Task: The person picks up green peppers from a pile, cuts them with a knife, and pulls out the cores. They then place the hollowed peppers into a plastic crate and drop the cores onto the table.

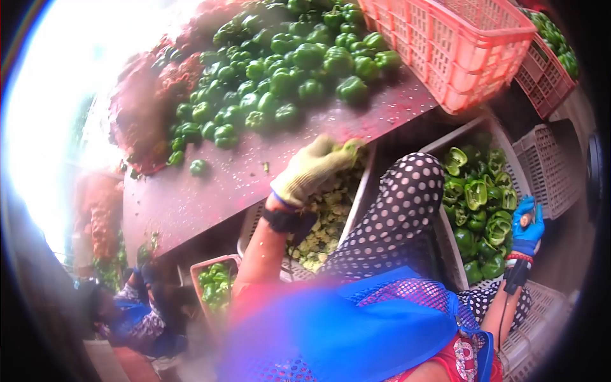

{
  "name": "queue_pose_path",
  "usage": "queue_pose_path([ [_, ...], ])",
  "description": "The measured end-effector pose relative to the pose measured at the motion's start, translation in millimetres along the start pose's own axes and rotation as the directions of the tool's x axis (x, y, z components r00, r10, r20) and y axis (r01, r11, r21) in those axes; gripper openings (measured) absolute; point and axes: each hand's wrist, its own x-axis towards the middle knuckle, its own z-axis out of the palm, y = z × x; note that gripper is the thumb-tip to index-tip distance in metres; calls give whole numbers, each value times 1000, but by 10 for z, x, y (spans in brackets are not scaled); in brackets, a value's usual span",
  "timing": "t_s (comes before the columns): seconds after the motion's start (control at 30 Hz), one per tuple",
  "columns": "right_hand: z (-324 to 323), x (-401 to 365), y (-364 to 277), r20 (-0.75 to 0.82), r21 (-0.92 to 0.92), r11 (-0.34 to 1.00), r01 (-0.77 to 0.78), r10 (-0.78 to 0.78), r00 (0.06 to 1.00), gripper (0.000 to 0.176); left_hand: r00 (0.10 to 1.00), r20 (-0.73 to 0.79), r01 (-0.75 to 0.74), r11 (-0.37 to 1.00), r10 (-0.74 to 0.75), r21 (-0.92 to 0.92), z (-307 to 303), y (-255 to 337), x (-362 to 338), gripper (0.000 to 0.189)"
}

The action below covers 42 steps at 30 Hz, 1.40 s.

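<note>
My left hand [309, 170], in a cream knit glove, reaches over the near edge of the metal table [394, 114]. Its fingers are bent together, their tips stained green; I cannot make out what they hold. Beneath it stands a white crate [361, 191] of pale green pepper cores and scraps [328, 219]. At the right, my right hand [527, 230] wears a blue glove and closes around a small tool with a round wooden handle end [525, 220]. Beside that hand, a crate [455, 254] holds green bell peppers [476, 194], several cut open and hollow.
Whole green bell peppers [280, 83] are heaped on the table. A pink crate [468, 57] rests at its right edge, with a grey crate [550, 169] lower down. At lower left are a smaller crate of peppers [215, 283] and another person [143, 312].
</note>
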Motion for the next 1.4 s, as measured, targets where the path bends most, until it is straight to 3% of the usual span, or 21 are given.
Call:
queue_pose_path([
  [0.03,11,18,67,-39,-13,1000,21,-21,999,31,981,-19,196,977,-195,89,-167,16,-191,38],
  [0.07,14,24,118,-79,-28,999,46,-48,996,33,981,-55,192,955,-184,225,-383,-234,-268,44],
  [0.17,-381,199,74,325,-307,914,-264,362,874,35,922,-382,273,810,-65,519,-883,-729,-398,40],
  [0.2,-266,43,202,228,-350,902,-254,345,910,35,870,-493,331,728,10,600,-1054,-788,-418,39],
  [0.23,-259,25,259,200,-408,880,-242,345,917,35,809,-588,364,789,-4,495,-1336,-1007,-389,38],
  [0.27,-249,-6,279,171,-466,854,-232,344,923,34,702,-658,524,824,-273,217,-1490,-844,-406,41],
  [0.33,-256,-7,270,63,-572,802,-170,249,966,32,534,-844,374,881,49,288,-2062,-1384,-406,42],
  [0.4,-231,-85,246,52,-611,775,-162,243,969,30,375,-908,500,784,186,368,-2592,-1520,-407,47],
  [0.43,-208,-132,274,47,-628,762,-157,238,970,30,371,-869,294,846,327,444,-2997,-1850,-355,52],
  [0.5,-161,-241,424,1,-653,752,-93,124,992,26,275,-934,595,723,227,351,-3328,-1779,-323,60],
  [0.57,-131,-357,537,-26,-662,746,-77,80,996,25,318,-948,338,936,-19,95,-3469,-1725,-303,75],
  [0.63,-248,-263,537,-58,-670,742,-32,-9,998,26,402,-905,228,972,-141,-50,-3629,-1769,-259,83],
  [0.7,-214,-317,620,-29,-732,682,5,-38,999,26,470,-869,268,963,-155,-28,-3774,-1790,-179,84],
  [0.77,-179,-426,689,46,-833,552,36,6,999,25,591,-790,128,986,-165,-110,-3743,-1799,2,69],
  [0.9,-76,-440,904,-46,-811,585,-8,-50,998,25,802,-576,15,970,-156,-242,-3077,-1607,63,51],
  [0.93,-25,-433,992,-120,-767,640,-34,-91,989,24,807,-569,46,978,-157,-204,-2787,-1452,-32,51],
  [1.1,-26,-510,1126,115,-741,661,-115,293,949,24,870,-478,-45,945,-122,-323,-1667,-1152,-336,52],
  [1.17,24,-579,1263,80,-777,623,-86,233,969,22,854,-511,-111,924,-100,-365,-1348,-925,-262,53],
  [1.2,15,-549,1307,97,-817,577,-11,156,983,21,876,-480,-121,939,-52,-322,-1240,-845,-148,56],
  [1.3,504,-955,1560,330,-805,593,-12,465,822,22,921,-206,-368,909,329,-194,-486,-51,30,64],
  [1.4,926,-1311,1798,484,-811,570,133,524,701,41,762,84,-648,758,642,76,597,526,158,77],
])
